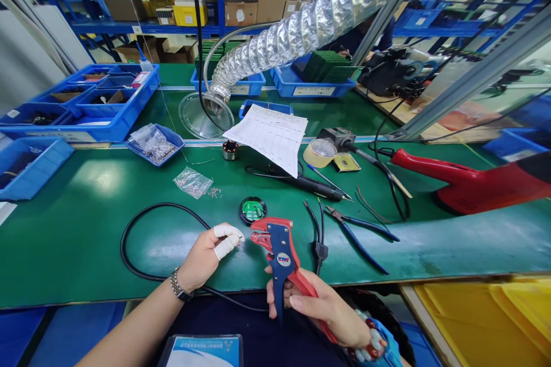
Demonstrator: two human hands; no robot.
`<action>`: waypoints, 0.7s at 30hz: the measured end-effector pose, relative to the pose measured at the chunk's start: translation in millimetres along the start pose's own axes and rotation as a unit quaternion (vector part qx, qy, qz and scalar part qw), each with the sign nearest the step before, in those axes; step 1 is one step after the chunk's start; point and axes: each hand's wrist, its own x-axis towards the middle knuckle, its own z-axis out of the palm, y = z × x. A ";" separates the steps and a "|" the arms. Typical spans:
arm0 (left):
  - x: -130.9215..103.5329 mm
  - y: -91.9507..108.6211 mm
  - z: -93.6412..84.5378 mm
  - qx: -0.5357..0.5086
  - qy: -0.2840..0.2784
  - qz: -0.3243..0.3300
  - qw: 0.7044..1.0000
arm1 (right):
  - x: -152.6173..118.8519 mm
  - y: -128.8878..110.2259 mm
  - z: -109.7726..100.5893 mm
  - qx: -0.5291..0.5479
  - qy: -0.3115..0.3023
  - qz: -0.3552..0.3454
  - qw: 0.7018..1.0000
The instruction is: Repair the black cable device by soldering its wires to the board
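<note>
My left hand (pixel 217 249), with white covers on the thumb and a finger, is closed in a pinch at the end of a black cable (pixel 129 229). The cable loops out to the left and returns beneath my wrist; only a tiny tip shows at the fingertips. My right hand (pixel 312 295) is wrapped around the handles of a red and blue wire stripper (pixel 282 252). The stripper's jaws point left, a short gap from my left fingertips. Just behind the jaws lies a round black housing with a green circuit board (pixel 253 210).
Right of the stripper are a forked black cable (pixel 319 246) and blue-handled pliers (pixel 350 226). Behind lie an electric screwdriver (pixel 310 183), paper sheet (pixel 271 135) and copper-wound motor part (pixel 231 150). Screw bag (pixel 192 182) sits left; a red heat gun (pixel 486 178), far right. A foil duct (pixel 297 28) hangs overhead.
</note>
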 end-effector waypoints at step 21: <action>4.6 21.8 2.1 0.054 -0.048 -0.016 0.997 | 0.0 2.0 -4.5 -0.022 -0.017 0.002 1.000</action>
